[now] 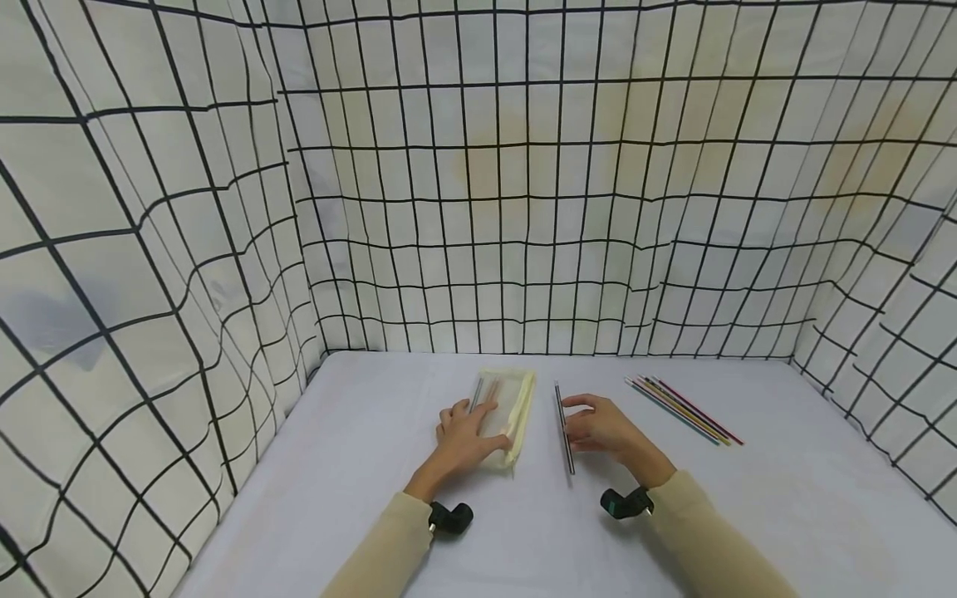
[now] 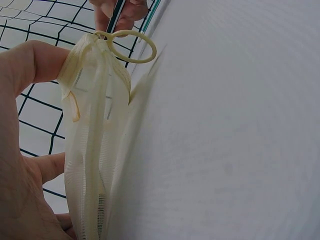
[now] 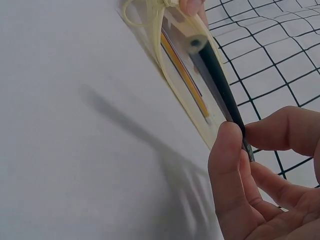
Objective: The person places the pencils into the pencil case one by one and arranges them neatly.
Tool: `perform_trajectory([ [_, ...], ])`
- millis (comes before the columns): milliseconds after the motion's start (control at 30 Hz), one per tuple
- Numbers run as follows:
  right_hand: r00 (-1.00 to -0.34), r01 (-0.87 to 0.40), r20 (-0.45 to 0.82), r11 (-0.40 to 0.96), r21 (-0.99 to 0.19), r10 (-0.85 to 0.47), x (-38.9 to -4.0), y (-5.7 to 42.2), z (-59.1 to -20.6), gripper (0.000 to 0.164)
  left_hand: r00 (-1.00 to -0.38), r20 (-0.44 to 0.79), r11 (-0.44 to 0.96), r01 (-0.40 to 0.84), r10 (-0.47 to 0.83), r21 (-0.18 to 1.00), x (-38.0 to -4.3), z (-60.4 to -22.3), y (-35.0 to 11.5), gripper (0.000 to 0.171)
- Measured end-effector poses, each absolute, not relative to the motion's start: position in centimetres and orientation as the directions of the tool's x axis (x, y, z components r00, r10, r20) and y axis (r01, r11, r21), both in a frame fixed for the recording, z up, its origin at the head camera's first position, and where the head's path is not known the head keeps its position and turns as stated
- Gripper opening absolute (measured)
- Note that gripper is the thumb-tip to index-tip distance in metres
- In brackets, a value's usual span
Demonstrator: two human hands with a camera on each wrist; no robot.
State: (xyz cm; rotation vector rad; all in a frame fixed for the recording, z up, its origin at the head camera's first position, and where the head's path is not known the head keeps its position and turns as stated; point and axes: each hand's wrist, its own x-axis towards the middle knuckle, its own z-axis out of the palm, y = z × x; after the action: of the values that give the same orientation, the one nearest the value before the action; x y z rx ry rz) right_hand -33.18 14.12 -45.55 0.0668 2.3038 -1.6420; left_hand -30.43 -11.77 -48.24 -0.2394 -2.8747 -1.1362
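A translucent pale-yellow mesh pouch (image 1: 499, 415) with a zipper lies on the white table, and pencils show through it. My left hand (image 1: 465, 436) holds it, thumb toward the zipper side and fingers over the far side. A looped zipper pull (image 2: 134, 46) sticks out from its near end. Beside the pouch, my right hand (image 1: 604, 428) pinches a dark pencil (image 1: 564, 428) between thumb and fingers, tilted above the table with its shadow below. In the right wrist view, a yellow pencil (image 3: 185, 77) shows inside the pouch, behind the dark pencil's blunt end.
Several coloured pencils (image 1: 684, 411) lie side by side on the table (image 1: 807, 482), right of my right hand. Black netting (image 1: 527, 195) over white sheeting stands along the back and both sides. Each wrist wears a small dark camera (image 1: 626, 503).
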Motion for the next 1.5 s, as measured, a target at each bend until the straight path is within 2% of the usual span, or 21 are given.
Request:
perform_trajectory([
  [467, -0.949, 0.236, -0.281, 0.274, -0.932, -0.140, -34.6, 10.2, -46.4, 0.046, -0.986, 0.112, 0.721, 0.168, 0.126, 0.672, -30.5, -48.2, -11.8, 0.080],
  [900, -0.951, 0.258, -0.282, 0.178, -0.950, -0.125, -35.4, 8.1, -46.7, 0.054, -0.987, 0.102, 0.727, 0.161, 0.125, 0.667, -30.4, -48.2, -11.8, 0.081],
  [1200, -0.963, 0.227, -0.237, 0.087, -0.970, -0.127, -35.5, 7.4, -47.1, 0.055, -0.988, 0.095, 0.729, 0.156, 0.124, 0.666, -30.5, -48.2, -11.8, 0.079],
  [1500, -0.967, 0.229, -0.237, 0.094, -0.969, -0.092, -35.4, 6.6, -47.3, 0.052, -0.988, 0.086, 0.730, 0.153, 0.129, 0.667, -30.4, -48.1, -11.8, 0.081],
])
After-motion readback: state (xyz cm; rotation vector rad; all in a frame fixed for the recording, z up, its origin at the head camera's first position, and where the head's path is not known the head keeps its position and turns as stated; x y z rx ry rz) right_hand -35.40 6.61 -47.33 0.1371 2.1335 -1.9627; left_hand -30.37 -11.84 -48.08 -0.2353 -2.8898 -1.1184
